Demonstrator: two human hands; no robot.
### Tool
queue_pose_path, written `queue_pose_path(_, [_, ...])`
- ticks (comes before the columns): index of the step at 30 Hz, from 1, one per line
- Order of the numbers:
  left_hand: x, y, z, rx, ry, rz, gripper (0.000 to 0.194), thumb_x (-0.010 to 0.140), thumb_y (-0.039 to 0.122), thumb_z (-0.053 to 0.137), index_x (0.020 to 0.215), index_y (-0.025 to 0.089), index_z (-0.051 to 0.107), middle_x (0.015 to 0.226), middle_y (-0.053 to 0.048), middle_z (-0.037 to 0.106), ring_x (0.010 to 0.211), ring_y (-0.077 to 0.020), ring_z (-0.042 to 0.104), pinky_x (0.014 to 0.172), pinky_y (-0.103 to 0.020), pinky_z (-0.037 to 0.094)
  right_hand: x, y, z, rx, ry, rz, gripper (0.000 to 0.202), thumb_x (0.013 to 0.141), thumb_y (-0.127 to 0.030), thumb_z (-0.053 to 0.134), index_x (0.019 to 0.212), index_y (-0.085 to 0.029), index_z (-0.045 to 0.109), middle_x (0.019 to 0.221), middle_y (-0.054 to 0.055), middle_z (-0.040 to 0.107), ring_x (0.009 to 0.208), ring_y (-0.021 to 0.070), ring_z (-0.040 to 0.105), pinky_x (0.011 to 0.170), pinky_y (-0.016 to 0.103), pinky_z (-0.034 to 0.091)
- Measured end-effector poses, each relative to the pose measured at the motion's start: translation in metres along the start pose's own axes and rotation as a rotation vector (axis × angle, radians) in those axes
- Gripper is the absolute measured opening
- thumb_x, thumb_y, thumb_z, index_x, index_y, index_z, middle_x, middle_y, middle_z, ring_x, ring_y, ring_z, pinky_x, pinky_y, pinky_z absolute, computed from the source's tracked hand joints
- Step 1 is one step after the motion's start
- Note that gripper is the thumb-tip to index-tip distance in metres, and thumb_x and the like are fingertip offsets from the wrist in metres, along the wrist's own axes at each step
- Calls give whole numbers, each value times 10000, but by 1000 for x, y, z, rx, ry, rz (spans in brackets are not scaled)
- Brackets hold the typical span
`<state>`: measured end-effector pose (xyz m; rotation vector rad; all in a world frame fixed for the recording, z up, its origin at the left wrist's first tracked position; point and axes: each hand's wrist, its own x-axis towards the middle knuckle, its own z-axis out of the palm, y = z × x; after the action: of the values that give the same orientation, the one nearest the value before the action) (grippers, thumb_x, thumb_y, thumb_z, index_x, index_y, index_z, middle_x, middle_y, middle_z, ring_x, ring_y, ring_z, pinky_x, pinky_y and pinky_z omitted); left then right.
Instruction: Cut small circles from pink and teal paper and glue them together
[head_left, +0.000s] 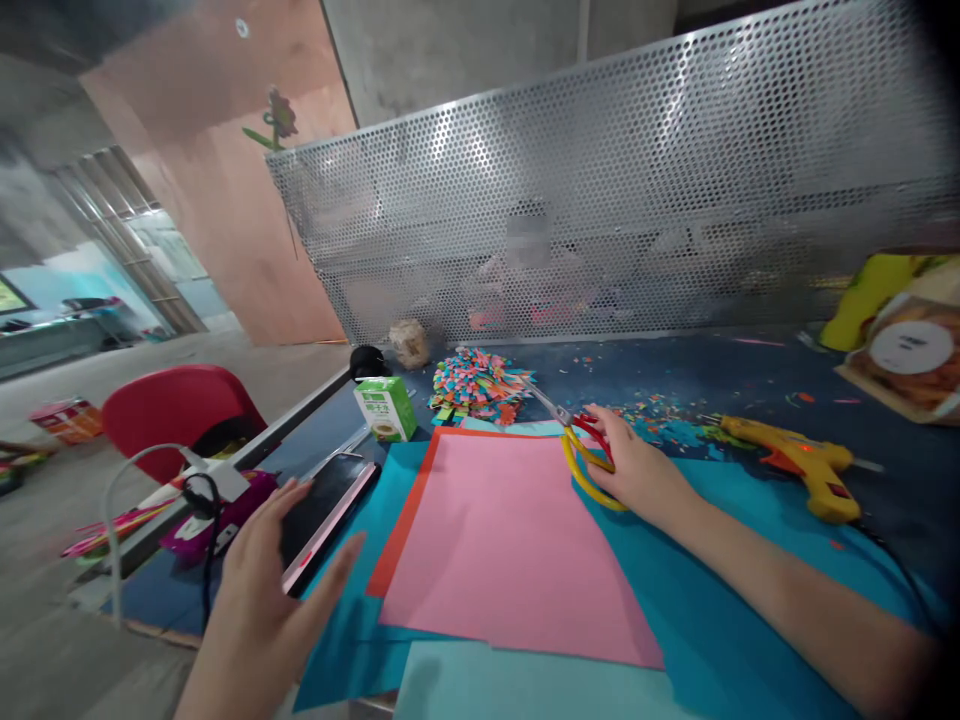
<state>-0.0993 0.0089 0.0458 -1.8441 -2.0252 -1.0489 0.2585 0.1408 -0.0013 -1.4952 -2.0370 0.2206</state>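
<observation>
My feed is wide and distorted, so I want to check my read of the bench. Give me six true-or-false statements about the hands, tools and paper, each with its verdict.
1. The right hand holds the scissors. True.
2. The left hand is open, near the phone. True.
3. The phone lies to the right of the scissors. False: it lies to their left.
4. The pink sheet lies over part of the orange sheet. True.
5. The pink sheet is crumpled into a ball. False: it is spread out.
6. Both hands are on the scissors. False: only the right hand is.
</observation>
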Motion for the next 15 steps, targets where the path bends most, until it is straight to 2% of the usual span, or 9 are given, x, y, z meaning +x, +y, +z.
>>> queue_pose_path(2, [-2,27,5,3,-147,329,653,816,465,605,1374,219,372,1406,-147,488,1337,-333,420,1094,-517,365,0,-2,0,25,8,0,543,881,-249,630,1372,-186,407,1339,141,537,1131,310,584,905,506,502])
queue_pose_path(3, [-3,39,9,-6,-270,476,700,825,463,598,1421,238,307,1447,-142,456,1379,-331,364,1110,-529,339,-1,-3,1,36,11,-2,498,898,-263,626,1355,-195,438,1334,123,538,1128,297,580,912,512,495])
queue_pose_path(5, [-3,58,17,-23,-538,647,938,739,640,621,1484,247,210,1536,-146,337,1437,-368,222,1129,-594,260,-2,-4,2,54,15,2,426,916,-285,617,1315,-202,491,1320,104,545,1116,286,580,913,518,493])
queue_pose_path(7, [-1,69,24,8,-678,664,1079,648,746,619,1508,262,183,1578,-133,239,1449,-400,120,1124,-667,158,-4,-3,2,74,27,13,399,919,-287,616,1294,-200,512,1308,100,552,1103,281,586,903,510,500])
queue_pose_path(8, [0,71,27,20,-729,646,1090,637,761,613,1512,277,179,1584,-119,218,1449,-399,106,1118,-682,134,-5,-2,1,87,36,18,394,919,-286,616,1291,-201,515,1309,99,552,1099,279,588,900,507,503])
queue_pose_path(11, [1,70,33,8,-893,601,942,740,710,559,1510,347,155,1580,-57,213,1448,-345,152,1123,-661,160,-9,4,-2,133,49,5,395,918,-285,617,1291,-203,515,1324,100,542,1116,282,579,913,512,494])
queue_pose_path(13, [-1,67,35,-4,-952,605,832,804,687,494,1501,381,158,1571,-29,217,1442,-321,184,1122,-651,175,-12,8,-4,167,43,-11,396,918,-289,617,1291,-203,515,1307,98,554,1116,283,579,914,514,493])
queue_pose_path(15, [-4,66,37,14,-920,621,766,825,682,462,1487,394,205,1560,-22,233,1433,-320,211,1117,-652,182,-15,11,-6,199,38,-18,401,919,-294,614,1295,-203,509,1286,97,563,1104,281,584,899,506,503])
